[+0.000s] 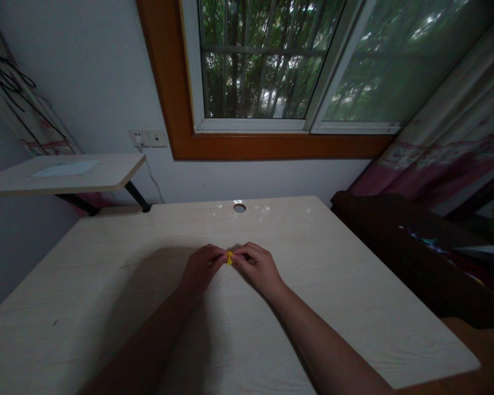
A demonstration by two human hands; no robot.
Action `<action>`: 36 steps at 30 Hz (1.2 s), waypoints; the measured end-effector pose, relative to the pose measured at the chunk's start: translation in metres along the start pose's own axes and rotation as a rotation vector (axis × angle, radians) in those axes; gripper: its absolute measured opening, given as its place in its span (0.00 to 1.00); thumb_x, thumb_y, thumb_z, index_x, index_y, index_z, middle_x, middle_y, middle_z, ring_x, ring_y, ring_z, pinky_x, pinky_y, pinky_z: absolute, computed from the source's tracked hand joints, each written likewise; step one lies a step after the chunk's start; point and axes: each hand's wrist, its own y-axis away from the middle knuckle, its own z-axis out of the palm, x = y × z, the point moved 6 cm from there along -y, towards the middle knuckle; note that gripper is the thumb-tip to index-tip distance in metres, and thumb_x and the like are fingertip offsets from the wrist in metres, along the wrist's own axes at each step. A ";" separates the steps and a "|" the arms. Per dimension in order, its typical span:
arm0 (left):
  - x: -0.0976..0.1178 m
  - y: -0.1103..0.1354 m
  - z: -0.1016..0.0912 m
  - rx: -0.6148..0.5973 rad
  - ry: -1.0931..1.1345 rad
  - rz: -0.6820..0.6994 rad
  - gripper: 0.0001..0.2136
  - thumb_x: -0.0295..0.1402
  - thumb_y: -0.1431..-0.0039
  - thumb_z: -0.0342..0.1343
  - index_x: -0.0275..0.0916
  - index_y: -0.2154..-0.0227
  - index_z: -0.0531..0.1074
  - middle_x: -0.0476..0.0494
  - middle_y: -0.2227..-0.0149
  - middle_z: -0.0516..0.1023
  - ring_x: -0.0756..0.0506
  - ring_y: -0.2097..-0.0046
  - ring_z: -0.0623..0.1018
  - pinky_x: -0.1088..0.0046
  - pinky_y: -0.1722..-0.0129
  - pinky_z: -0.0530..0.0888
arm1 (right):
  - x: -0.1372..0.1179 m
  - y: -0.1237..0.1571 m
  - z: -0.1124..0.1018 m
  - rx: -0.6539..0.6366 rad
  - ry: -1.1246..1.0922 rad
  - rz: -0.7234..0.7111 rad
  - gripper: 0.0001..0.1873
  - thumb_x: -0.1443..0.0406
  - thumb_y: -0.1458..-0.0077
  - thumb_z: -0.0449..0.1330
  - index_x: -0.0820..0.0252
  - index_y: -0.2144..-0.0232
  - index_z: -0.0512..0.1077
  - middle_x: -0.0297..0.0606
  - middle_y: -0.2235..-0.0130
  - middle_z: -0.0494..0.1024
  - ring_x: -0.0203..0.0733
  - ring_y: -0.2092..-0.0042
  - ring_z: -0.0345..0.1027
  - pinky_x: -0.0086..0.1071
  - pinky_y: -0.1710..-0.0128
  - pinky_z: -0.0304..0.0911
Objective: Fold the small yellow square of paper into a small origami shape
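A tiny yellow piece [229,258], perhaps folded paper, is pinched between the fingertips of both hands above the middle of a pale wooden table [107,296]. My left hand [201,266] has its fingers curled and pressed on the piece from the left. From the right, my right hand [257,266] grips it with closed fingers too. Both forearms reach in from the bottom edge. Most of the yellow piece is hidden by the fingers.
A round cable hole [239,208] sits near the table's far edge. A raised shelf [61,173] stands at the back left, a wall socket [147,138] behind it. A window [267,66] faces me; dark furniture [415,247] and a curtain [448,148] lie right.
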 end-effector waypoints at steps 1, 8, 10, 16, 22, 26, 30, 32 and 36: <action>0.000 0.000 0.001 -0.012 -0.008 -0.016 0.03 0.31 0.42 0.58 0.41 0.68 0.76 0.48 0.68 0.80 0.49 0.66 0.78 0.75 0.64 0.74 | 0.000 0.000 0.000 -0.004 0.003 -0.004 0.05 0.64 0.42 0.61 0.56 0.66 0.77 0.37 0.68 0.77 0.39 0.66 0.70 0.31 0.65 0.64; 0.007 0.002 0.000 -0.046 0.034 -0.038 0.04 0.31 0.41 0.56 0.40 0.65 0.75 0.46 0.66 0.80 0.49 0.64 0.79 0.75 0.61 0.75 | -0.003 -0.001 -0.001 0.012 0.008 -0.022 0.04 0.65 0.43 0.61 0.56 0.68 0.76 0.36 0.70 0.75 0.38 0.68 0.69 0.30 0.67 0.63; 0.007 0.003 0.002 -0.059 0.091 -0.043 0.05 0.31 0.42 0.57 0.40 0.63 0.75 0.45 0.64 0.80 0.48 0.63 0.79 0.74 0.60 0.76 | -0.003 -0.001 -0.001 0.020 0.011 -0.024 0.04 0.65 0.43 0.61 0.56 0.68 0.76 0.36 0.71 0.75 0.38 0.68 0.68 0.30 0.68 0.63; -0.003 0.006 0.008 -0.032 0.168 -0.057 0.08 0.30 0.45 0.59 0.39 0.61 0.73 0.43 0.61 0.79 0.47 0.62 0.80 0.71 0.58 0.79 | -0.002 0.000 0.000 0.023 0.017 -0.023 0.04 0.65 0.43 0.61 0.57 0.68 0.76 0.36 0.71 0.74 0.38 0.68 0.68 0.30 0.67 0.63; -0.008 0.007 0.009 -0.004 0.151 -0.085 0.07 0.30 0.44 0.57 0.40 0.62 0.71 0.46 0.63 0.79 0.49 0.63 0.80 0.71 0.59 0.79 | 0.002 0.001 0.002 0.014 -0.007 0.000 0.03 0.66 0.44 0.61 0.57 0.68 0.76 0.35 0.70 0.74 0.38 0.68 0.68 0.29 0.68 0.63; -0.007 0.007 0.009 -0.025 0.123 -0.095 0.06 0.30 0.43 0.57 0.40 0.62 0.71 0.45 0.63 0.78 0.48 0.62 0.80 0.71 0.58 0.78 | 0.002 0.000 0.002 0.013 -0.023 0.006 0.02 0.66 0.44 0.62 0.57 0.68 0.75 0.35 0.70 0.74 0.37 0.68 0.68 0.29 0.67 0.63; -0.006 0.006 0.007 -0.010 0.081 -0.086 0.05 0.30 0.44 0.58 0.40 0.64 0.71 0.46 0.64 0.78 0.48 0.63 0.80 0.71 0.60 0.78 | 0.000 -0.001 0.002 0.013 -0.050 -0.006 0.02 0.65 0.44 0.62 0.57 0.68 0.75 0.36 0.69 0.74 0.38 0.66 0.68 0.30 0.67 0.63; -0.006 0.005 0.006 0.001 0.072 -0.084 0.05 0.29 0.44 0.58 0.40 0.64 0.71 0.46 0.64 0.78 0.48 0.64 0.80 0.72 0.61 0.78 | -0.002 -0.002 0.002 0.022 -0.081 -0.017 0.02 0.65 0.44 0.62 0.57 0.69 0.74 0.39 0.65 0.75 0.39 0.64 0.69 0.31 0.67 0.64; -0.007 0.005 0.006 0.011 0.104 -0.103 0.06 0.29 0.45 0.58 0.40 0.63 0.71 0.45 0.64 0.78 0.48 0.64 0.80 0.72 0.61 0.78 | -0.002 -0.001 0.001 0.025 -0.116 -0.002 0.03 0.64 0.44 0.62 0.57 0.69 0.74 0.42 0.56 0.76 0.41 0.59 0.70 0.32 0.64 0.66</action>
